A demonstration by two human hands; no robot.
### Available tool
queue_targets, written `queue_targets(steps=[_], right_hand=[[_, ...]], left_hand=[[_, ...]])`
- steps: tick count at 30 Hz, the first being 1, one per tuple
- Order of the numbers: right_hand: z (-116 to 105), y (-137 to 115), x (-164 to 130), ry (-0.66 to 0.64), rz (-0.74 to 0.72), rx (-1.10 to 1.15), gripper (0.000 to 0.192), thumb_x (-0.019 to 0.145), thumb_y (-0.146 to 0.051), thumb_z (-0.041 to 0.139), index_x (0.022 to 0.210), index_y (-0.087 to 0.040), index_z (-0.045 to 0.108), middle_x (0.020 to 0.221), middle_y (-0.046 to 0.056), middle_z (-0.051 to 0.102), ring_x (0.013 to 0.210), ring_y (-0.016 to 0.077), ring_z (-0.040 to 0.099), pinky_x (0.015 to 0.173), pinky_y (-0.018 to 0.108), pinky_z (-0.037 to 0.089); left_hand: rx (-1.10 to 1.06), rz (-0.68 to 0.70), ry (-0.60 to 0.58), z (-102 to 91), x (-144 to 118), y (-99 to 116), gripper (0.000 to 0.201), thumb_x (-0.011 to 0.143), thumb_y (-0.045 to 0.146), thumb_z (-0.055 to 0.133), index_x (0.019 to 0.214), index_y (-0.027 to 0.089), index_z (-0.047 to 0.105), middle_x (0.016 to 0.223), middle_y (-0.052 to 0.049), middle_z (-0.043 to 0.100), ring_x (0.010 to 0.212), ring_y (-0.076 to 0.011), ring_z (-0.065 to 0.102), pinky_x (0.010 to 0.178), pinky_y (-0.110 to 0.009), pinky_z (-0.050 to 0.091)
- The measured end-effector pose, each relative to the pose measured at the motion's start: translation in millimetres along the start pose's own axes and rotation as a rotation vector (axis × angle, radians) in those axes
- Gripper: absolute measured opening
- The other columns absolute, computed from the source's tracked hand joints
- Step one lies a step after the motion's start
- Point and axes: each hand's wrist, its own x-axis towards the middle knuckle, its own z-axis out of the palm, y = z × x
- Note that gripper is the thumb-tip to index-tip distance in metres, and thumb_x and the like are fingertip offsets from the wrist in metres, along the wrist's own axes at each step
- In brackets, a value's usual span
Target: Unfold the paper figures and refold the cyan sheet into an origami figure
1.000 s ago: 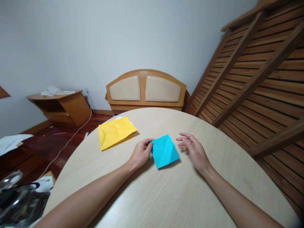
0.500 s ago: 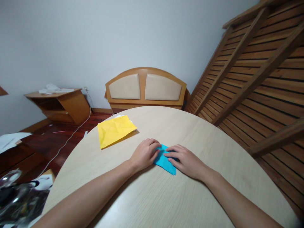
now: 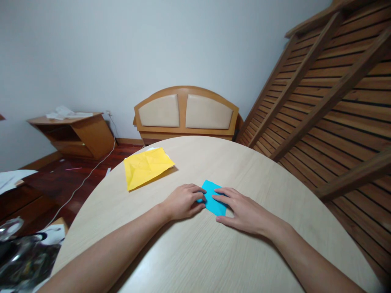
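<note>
A folded piece of blue paper (image 3: pixel 215 205) lies on the light wood-grain table (image 3: pixel 189 252), between my two hands. My left hand (image 3: pixel 185 200) is at the paper's left edge with its fingers bent. A bit of blue shows between its fingers and thumb. My right hand (image 3: pixel 241 207) rests from the right with its fingertips on the paper. Its fingers are stretched out, and its thumb is apart on the near side, by the paper's lower corner. Farther back on the left lies a creased yellow paper sheet (image 3: pixel 146 167), with some white paper showing under it.
The table's round edge curves around the work area. Beyond it stand a headboard (image 3: pixel 186 132) and a low wooden cabinet (image 3: pixel 94 138) with papers on top. Wooden slats (image 3: pixel 330 110) lean at the right. Clutter (image 3: pixel 24 260) is at the lower left.
The blue paper now lies flatter and wider, with its far corner showing. My right thumb has moved off the paper toward me, and my left hand has shifted slightly left.
</note>
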Motion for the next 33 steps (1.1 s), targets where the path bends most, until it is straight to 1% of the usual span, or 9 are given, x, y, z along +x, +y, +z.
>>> queue_targets(steps=[4, 8, 14, 20, 24, 27, 29, 31, 33], right_hand=[[0, -1, -1, -0.016, 0.004, 0.016, 0.049, 0.087, -0.046, 0.068, 0.132, -0.026, 0.064, 0.142, 0.012, 0.058, 0.131, 0.0346, 0.051, 0.109, 0.050, 0.043], [2, -1, 2, -0.020, -0.038, 0.001, 0.039, 0.092, -0.038, 0.062, 0.128, -0.027, 0.066, 0.142, 0.010, 0.059, 0.132, 0.0325, 0.052, 0.110, 0.050, 0.042], [7, 1, 3, -0.010, -0.061, -0.103, 0.036, 0.092, -0.033, 0.059, 0.125, -0.023, 0.069, 0.141, 0.013, 0.060, 0.133, 0.0345, 0.052, 0.113, 0.056, 0.037], [5, -3, 5, 0.089, -0.096, -0.052, 0.026, 0.085, -0.022, 0.061, 0.105, -0.025, 0.077, 0.117, 0.008, 0.075, 0.108, 0.0297, 0.069, 0.102, 0.048, 0.048], [2, -5, 6, 0.098, -0.076, 0.028, 0.024, 0.087, -0.018, 0.057, 0.096, -0.027, 0.077, 0.104, 0.004, 0.078, 0.095, 0.0252, 0.072, 0.090, 0.039, 0.052], [-1, -5, 6, 0.073, -0.061, 0.041, 0.023, 0.092, -0.023, 0.055, 0.097, -0.028, 0.077, 0.099, 0.004, 0.079, 0.090, 0.0242, 0.072, 0.086, 0.037, 0.051], [-3, -5, 6, 0.059, -0.071, 0.044, 0.021, 0.092, -0.031, 0.059, 0.105, -0.028, 0.075, 0.105, 0.004, 0.078, 0.095, 0.0253, 0.071, 0.088, 0.038, 0.050], [-4, -2, 6, 0.060, -0.076, 0.032, 0.028, 0.089, -0.038, 0.066, 0.114, -0.027, 0.071, 0.114, 0.006, 0.075, 0.103, 0.0271, 0.068, 0.092, 0.040, 0.048], [-2, 2, 7, 0.072, -0.063, 0.019, 0.029, 0.089, -0.038, 0.067, 0.115, -0.026, 0.070, 0.115, 0.006, 0.074, 0.106, 0.0273, 0.066, 0.093, 0.040, 0.047]], left_hand=[[0.029, -0.005, 0.004, 0.2, 0, 0, 0.023, 0.096, 0.029, 0.054, 0.110, 0.021, 0.069, 0.118, -0.009, 0.070, 0.108, -0.0244, 0.066, 0.096, -0.038, 0.050], [0.062, 0.008, -0.004, 0.8, -1, -4, 0.025, 0.097, 0.032, 0.052, 0.105, 0.019, 0.072, 0.125, -0.011, 0.068, 0.111, -0.0250, 0.066, 0.097, -0.038, 0.051], [0.084, 0.032, -0.031, 0.4, -3, -6, 0.027, 0.099, 0.035, 0.051, 0.101, 0.019, 0.073, 0.125, -0.010, 0.069, 0.105, -0.0240, 0.069, 0.092, -0.036, 0.054], [0.101, 0.015, -0.024, -0.3, -1, -3, 0.028, 0.098, 0.039, 0.052, 0.097, 0.019, 0.071, 0.107, -0.010, 0.070, 0.088, -0.0213, 0.070, 0.082, -0.034, 0.055], [0.136, 0.037, -0.034, 0.5, 0, -3, 0.024, 0.100, 0.032, 0.050, 0.099, 0.020, 0.071, 0.104, -0.009, 0.071, 0.086, -0.0202, 0.069, 0.080, -0.033, 0.054], [0.122, 0.058, -0.007, 0.1, 2, -4, 0.024, 0.101, 0.029, 0.048, 0.099, 0.020, 0.070, 0.100, -0.009, 0.072, 0.083, -0.0188, 0.069, 0.079, -0.031, 0.052], [0.126, 0.052, 0.006, -0.4, 3, -4, 0.026, 0.101, 0.027, 0.046, 0.096, 0.019, 0.070, 0.094, -0.008, 0.072, 0.081, -0.0181, 0.068, 0.076, -0.029, 0.051], [0.145, 0.041, 0.006, -0.7, 3, -3, 0.026, 0.101, 0.024, 0.045, 0.092, 0.018, 0.069, 0.087, -0.008, 0.071, 0.078, -0.0178, 0.067, 0.073, -0.027, 0.051], [0.164, 0.042, -0.004, -0.3, 3, -3, 0.024, 0.100, 0.023, 0.046, 0.090, 0.018, 0.068, 0.085, -0.007, 0.070, 0.077, -0.0179, 0.066, 0.071, -0.027, 0.050]])
